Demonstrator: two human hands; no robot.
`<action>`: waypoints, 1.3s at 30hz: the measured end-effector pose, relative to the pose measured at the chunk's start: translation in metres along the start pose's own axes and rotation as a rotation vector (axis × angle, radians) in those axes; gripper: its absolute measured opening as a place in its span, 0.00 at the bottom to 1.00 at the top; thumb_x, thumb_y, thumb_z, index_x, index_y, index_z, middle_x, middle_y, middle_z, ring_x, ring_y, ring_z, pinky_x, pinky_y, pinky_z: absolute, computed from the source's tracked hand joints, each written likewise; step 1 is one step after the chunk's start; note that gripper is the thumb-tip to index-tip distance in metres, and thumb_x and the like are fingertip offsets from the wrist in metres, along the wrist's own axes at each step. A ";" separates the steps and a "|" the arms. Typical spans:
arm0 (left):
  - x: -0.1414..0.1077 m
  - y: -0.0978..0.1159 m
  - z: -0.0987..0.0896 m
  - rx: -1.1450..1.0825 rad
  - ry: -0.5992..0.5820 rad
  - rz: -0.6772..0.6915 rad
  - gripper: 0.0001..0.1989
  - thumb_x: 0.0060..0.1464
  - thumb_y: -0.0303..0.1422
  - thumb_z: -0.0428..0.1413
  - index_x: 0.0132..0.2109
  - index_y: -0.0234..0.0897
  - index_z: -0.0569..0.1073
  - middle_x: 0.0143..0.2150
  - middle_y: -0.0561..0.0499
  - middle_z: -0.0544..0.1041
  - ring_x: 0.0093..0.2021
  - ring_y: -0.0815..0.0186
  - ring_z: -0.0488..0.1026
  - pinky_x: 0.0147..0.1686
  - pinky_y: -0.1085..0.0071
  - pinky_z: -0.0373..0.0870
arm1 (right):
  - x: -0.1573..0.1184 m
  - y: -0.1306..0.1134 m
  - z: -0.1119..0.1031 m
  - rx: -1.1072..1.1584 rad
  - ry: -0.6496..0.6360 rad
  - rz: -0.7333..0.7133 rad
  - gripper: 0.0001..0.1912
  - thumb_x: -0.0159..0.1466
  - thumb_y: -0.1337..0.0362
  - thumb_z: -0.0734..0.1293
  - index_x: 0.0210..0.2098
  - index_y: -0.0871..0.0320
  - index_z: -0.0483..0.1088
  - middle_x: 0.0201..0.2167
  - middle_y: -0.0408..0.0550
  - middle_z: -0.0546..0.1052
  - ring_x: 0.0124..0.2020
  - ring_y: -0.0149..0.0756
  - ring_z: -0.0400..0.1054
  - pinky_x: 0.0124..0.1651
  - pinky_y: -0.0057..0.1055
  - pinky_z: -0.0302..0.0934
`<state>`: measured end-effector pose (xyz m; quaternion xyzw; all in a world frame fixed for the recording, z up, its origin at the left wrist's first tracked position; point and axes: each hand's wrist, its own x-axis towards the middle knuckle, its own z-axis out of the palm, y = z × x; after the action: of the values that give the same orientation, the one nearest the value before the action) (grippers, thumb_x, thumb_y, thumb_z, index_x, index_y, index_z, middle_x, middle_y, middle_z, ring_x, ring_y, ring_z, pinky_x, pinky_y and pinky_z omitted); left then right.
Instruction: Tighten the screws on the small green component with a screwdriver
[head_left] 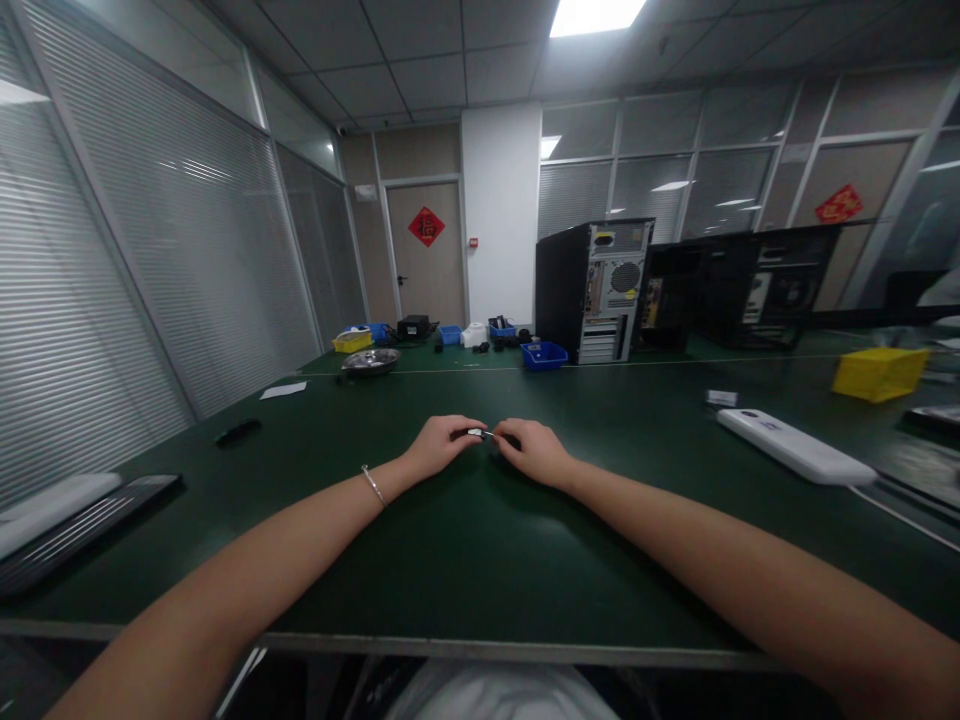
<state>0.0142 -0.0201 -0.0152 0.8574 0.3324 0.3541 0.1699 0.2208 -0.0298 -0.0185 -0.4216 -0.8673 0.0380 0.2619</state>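
Observation:
Over the middle of the green table [480, 560], my two hands meet with their fingertips close together. My left hand [436, 446], with a bracelet [373, 486] on its wrist, is closed in a pinch on a small white-and-black piece [475, 433]. A thin, shiny metal bit [487, 434] juts from the piece's right end. Its exact kind is too small to make out. My right hand [537, 452] is closed too, its thumb and forefinger pinching at that metal bit. The fingers hide part of the piece.
At right lie a long white device [795, 446] with a cable and a yellow bin [880, 374]. Computer towers [592, 290] stand behind, beside a blue bin [544, 355]. Far left are a metal bowl [371, 362], white paper [283, 390] and a dark tray [90, 530].

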 end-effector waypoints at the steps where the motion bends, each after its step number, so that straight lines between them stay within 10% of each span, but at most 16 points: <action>1: 0.000 -0.001 0.000 -0.010 -0.006 -0.005 0.14 0.53 0.35 0.52 0.45 0.37 0.74 0.41 0.47 0.76 0.39 0.63 0.71 0.41 0.69 0.64 | 0.000 0.000 0.000 0.002 0.001 -0.007 0.12 0.63 0.62 0.57 0.38 0.55 0.70 0.34 0.46 0.73 0.35 0.33 0.65 0.37 0.27 0.55; 39: 0.002 -0.010 0.009 -0.342 -0.067 -0.186 0.17 0.50 0.36 0.54 0.46 0.34 0.73 0.34 0.47 0.77 0.30 0.66 0.71 0.34 0.70 0.68 | -0.001 -0.001 -0.001 0.059 0.019 -0.024 0.12 0.63 0.62 0.57 0.37 0.56 0.71 0.33 0.46 0.74 0.35 0.33 0.66 0.37 0.27 0.56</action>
<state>0.0168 -0.0126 -0.0254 0.7930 0.3395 0.3596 0.3558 0.2209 -0.0316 -0.0180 -0.4034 -0.8683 0.0563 0.2830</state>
